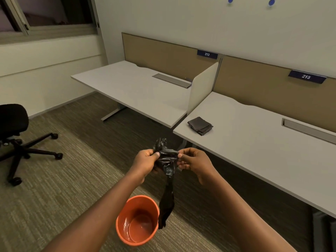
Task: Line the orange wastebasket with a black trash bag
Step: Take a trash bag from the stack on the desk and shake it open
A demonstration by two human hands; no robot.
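An orange wastebasket (137, 220) stands upright on the carpet below my arms, with nothing inside it. A crumpled black trash bag (167, 182) hangs between my hands, and its narrow lower end dangles down over the basket's right rim. My left hand (145, 161) pinches the bag's bunched top from the left. My right hand (195, 163) pinches the same top from the right. Both hands are held above the basket, in front of the desk edge.
A stack of folded black bags (200, 125) lies on the near left corner of the desk marked 213 (258, 148). The desk marked 212 (131, 88) stands behind it on the left. A black office chair (16, 131) stands at the far left on the carpet.
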